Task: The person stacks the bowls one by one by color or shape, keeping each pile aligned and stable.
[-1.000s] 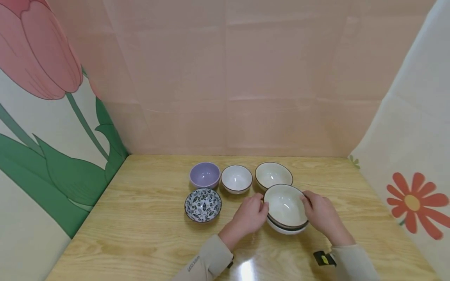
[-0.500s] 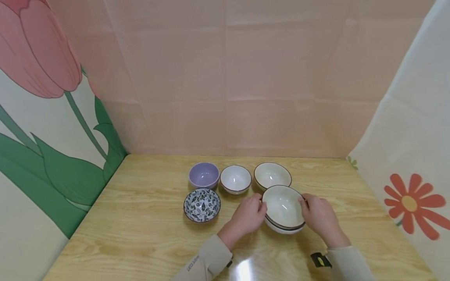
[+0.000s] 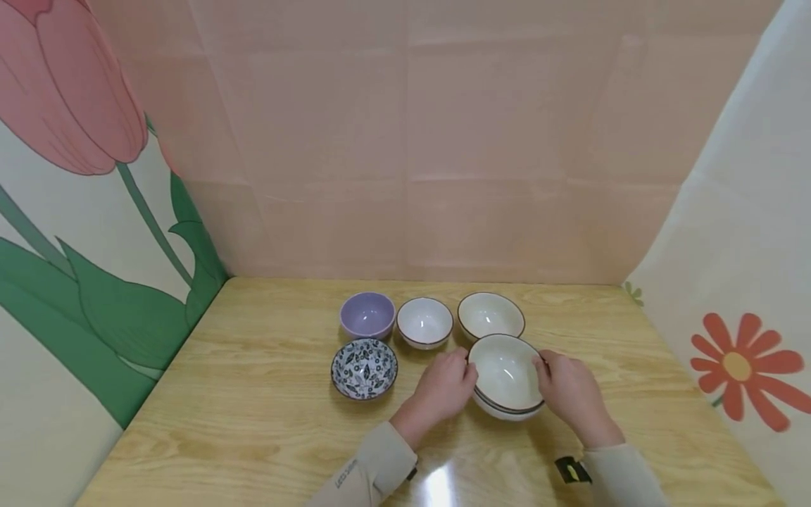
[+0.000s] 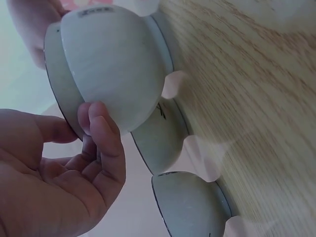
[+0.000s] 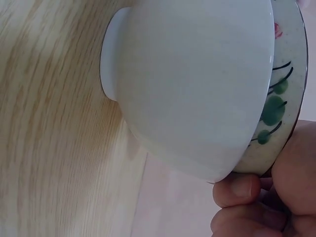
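A cream bowl with a dark brown rim (image 3: pixel 505 370) sits nested in a plain white bowl (image 3: pixel 507 414), its rim standing above the white one. My left hand (image 3: pixel 446 382) pinches the cream bowl's rim from the left, fingers curled below it. On the opposite side, my right hand (image 3: pixel 573 389) grips the same rim between thumb and fingers. The right wrist view shows green leaves and a pink flower painted on the cream bowl's outside (image 5: pixel 274 109). There, the foot of the white bowl (image 5: pixel 187 84) appears at the wooden surface.
Behind the stack is another cream bowl (image 3: pixel 491 315), close to its far rim. Further left along the back are a small white bowl (image 3: pixel 424 322) and a purple bowl (image 3: pixel 367 315). A black-and-white patterned bowl (image 3: pixel 364 369) stands before the purple one on the wooden table (image 3: pixel 253 394).
The stacked bowls and both hands have shifted slightly left. Less of a gap shows between the cream bowl's rim and the white bowl under it. The other bowls stay put.
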Available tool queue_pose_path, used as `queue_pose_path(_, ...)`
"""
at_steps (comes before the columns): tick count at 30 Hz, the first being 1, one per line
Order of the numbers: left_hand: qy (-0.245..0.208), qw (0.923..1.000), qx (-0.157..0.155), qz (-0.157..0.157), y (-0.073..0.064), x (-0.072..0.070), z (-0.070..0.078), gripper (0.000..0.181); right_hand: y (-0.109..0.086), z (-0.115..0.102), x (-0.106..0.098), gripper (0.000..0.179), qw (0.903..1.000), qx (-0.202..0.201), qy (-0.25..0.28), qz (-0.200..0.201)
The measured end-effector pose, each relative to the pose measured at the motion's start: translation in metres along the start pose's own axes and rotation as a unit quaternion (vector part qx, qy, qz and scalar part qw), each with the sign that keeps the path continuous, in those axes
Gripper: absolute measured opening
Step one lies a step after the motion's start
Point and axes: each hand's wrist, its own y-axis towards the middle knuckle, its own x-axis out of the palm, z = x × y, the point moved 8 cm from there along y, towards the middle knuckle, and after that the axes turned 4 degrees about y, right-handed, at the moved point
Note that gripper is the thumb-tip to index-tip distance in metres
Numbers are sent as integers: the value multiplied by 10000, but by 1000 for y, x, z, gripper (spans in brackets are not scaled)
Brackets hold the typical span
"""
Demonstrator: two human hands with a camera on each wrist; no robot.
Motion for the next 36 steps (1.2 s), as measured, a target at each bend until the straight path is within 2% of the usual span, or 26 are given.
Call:
queue_pose_path(21, 448, 9989, -34, 151, -2, -1, 3, 17, -1, -1, 3, 29, 9999, 92, -132, -50)
queue_pose_path(31, 536, 9982, -175, 200, -2, -2, 2, 18, -2, 0, 6, 32, 9992, 273, -223, -180)
queue_pose_path(36, 611, 9976, -263, 185, 1, 0, 3, 22, 0, 0, 4, 31, 9994, 229, -210, -120)
